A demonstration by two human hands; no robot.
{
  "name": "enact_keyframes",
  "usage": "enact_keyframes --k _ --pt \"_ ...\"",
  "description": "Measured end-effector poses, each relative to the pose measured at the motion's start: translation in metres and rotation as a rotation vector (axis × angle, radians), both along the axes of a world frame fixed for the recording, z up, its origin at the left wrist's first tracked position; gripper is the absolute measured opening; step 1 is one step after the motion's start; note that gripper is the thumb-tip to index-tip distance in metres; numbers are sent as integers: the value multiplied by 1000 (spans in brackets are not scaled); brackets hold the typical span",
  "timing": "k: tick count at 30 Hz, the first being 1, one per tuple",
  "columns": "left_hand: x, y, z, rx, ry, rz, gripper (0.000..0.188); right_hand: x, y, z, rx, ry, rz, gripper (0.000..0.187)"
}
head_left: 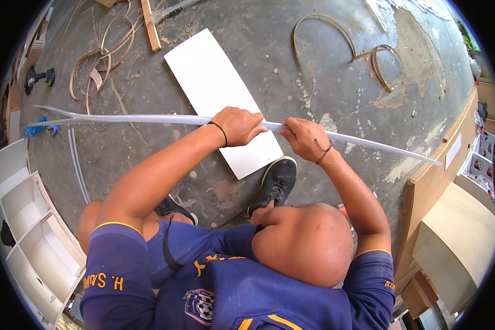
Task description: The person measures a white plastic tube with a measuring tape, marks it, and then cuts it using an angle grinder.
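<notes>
A long, thin, whitish translucent plastic strip [148,119] stretches sideways in front of me, nearly across the whole view. My left hand [236,126] is wrapped round its middle. A short way along to the right, my right hand [307,138] grips the same strip, fingers curled over it. Toward the left end the strip parts into two tails; I cannot tell whether it is split or two pieces lie together. Below the hands, a white rectangular board [209,71] lies slantwise on the floor, its near end beside my right shoe [278,181].
Coiled edging bands [109,52] lie at the far left near a wooden batten [150,25]; another coil [379,63] is at the far right. A cordless drill [39,78] rests at left. White shelving [38,242] borders the left, wooden panels [443,165] the right.
</notes>
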State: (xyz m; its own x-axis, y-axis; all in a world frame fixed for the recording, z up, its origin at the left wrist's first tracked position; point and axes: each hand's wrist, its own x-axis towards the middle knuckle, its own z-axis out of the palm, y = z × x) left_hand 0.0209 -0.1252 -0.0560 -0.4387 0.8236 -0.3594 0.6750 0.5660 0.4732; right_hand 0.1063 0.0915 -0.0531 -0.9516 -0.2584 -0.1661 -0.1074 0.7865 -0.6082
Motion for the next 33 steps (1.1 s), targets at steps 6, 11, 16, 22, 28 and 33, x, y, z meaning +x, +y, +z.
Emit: enact_keyframes --k 6,11,16,22,28,33 --pt "6 -3 -4 -23 -45 20 37 3 -6 -2 32 -106 -20 17" --pt "7 -4 -11 -25 -107 16 38 5 -15 -17 -83 87 64 15" --pt "8 -3 -14 -12 -112 11 36 4 -20 -8 37 4 78 13" --pt "14 -3 -13 0 -123 49 36 5 -18 -8 -31 -121 45 15" --pt "11 5 -6 -7 -178 34 37 -4 8 11 11 -299 54 20" --pt "13 8 1 -66 -209 33 39 0 4 12 50 -279 45 19"
